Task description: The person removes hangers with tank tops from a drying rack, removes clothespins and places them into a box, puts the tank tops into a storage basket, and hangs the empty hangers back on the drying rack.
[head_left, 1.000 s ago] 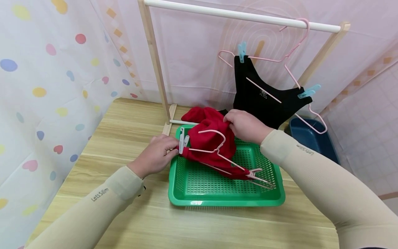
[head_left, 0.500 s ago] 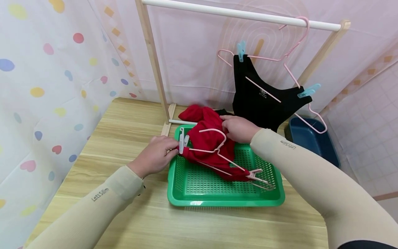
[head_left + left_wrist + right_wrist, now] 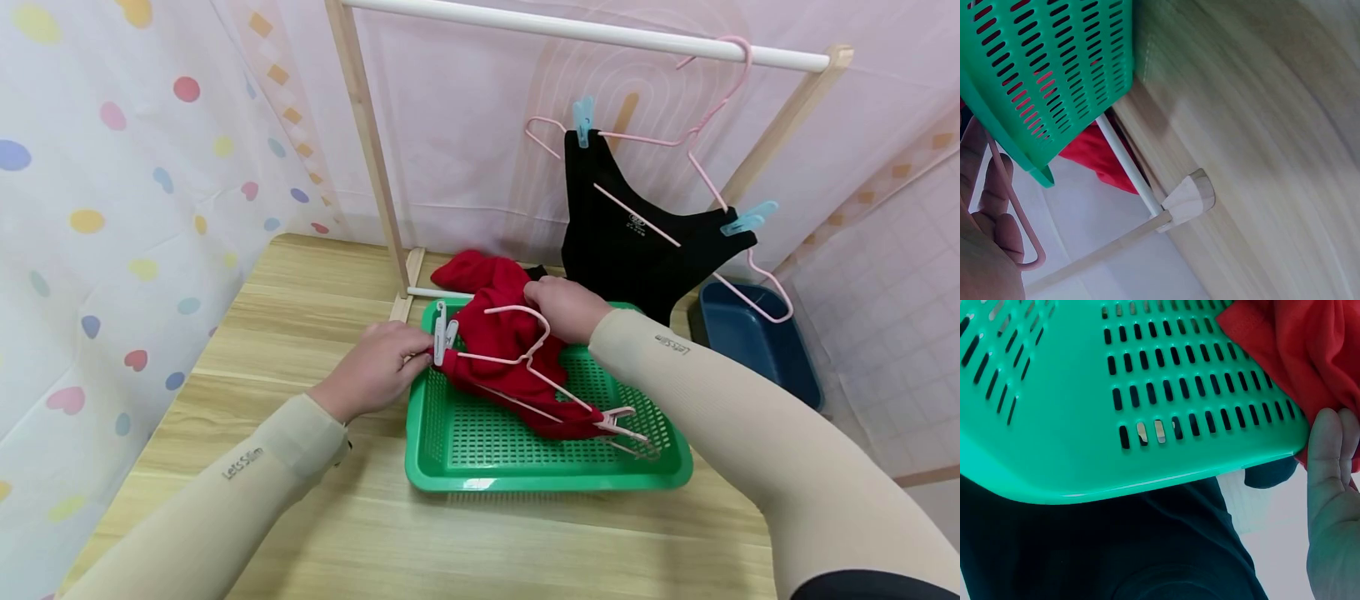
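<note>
A red garment [image 3: 487, 333] lies bunched in a green basket [image 3: 547, 483], spilling over its far edge. A pale pink clothes hanger [image 3: 491, 359] lies along its near part. One white clothespin [image 3: 440, 333] clips it at the left; a pale pink clothespin [image 3: 615, 417] clips the right. My left hand [image 3: 382, 367] grips the hanger's left end beside the white clothespin; the wire bend [image 3: 1022, 212] shows against the fingers in the left wrist view. My right hand [image 3: 566, 308] pinches the red cloth behind the hanger's hook, above the basket's far rim.
Behind the basket stands a rack with a white rail [image 3: 600, 33] and wooden posts [image 3: 367, 133]. A black tank top [image 3: 615, 225] hangs there on a pink hanger, held by light blue clothespins [image 3: 583, 121]. At the far right is a dark blue basin [image 3: 765, 350].
My right hand has moved left and slightly nearer along the red garment, drawing in some of its cloth. My left hand stays at the hanger's left end.
</note>
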Demonstrator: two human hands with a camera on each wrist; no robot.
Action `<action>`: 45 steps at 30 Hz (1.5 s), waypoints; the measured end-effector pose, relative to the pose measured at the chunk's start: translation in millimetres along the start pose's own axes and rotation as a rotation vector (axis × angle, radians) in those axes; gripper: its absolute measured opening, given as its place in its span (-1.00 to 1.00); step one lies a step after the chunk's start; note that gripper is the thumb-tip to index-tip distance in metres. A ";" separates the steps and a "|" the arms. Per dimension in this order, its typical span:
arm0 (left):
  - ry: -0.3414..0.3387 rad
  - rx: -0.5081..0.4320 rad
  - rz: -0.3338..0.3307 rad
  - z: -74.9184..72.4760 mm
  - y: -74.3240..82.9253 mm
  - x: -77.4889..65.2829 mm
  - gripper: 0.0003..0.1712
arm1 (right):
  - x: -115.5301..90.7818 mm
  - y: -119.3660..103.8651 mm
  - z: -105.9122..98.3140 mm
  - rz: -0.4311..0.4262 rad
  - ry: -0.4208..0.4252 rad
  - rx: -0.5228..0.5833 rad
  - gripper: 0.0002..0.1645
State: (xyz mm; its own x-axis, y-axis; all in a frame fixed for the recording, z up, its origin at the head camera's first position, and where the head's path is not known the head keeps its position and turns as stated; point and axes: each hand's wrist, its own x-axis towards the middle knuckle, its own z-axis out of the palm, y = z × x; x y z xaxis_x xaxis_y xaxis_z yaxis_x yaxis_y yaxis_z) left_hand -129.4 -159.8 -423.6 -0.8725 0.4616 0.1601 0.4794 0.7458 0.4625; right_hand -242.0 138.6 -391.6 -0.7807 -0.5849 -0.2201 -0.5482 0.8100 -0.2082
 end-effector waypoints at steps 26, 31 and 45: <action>-0.009 0.025 0.010 -5.2 -3.1 8.2 -0.84 | 18.3 -2.3 -6.2 0.110 -0.024 -0.027 -0.29; -0.015 0.024 -0.006 -4.8 -4.2 7.7 -0.82 | 23.7 -2.2 -7.4 0.128 -0.024 -0.021 -0.26; -0.016 0.032 -0.020 -5.8 -3.9 7.0 -0.78 | 30.6 2.7 -6.8 0.117 0.034 -0.074 -0.68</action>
State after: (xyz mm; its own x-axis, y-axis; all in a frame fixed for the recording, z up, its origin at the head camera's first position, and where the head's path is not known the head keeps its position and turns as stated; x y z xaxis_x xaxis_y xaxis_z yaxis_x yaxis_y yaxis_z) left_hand -137.9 -162.2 -419.3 -0.8803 0.4540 0.1375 0.4653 0.7699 0.4368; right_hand -269.3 123.2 -392.4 -0.8493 -0.4859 -0.2063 -0.4727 0.8740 -0.1124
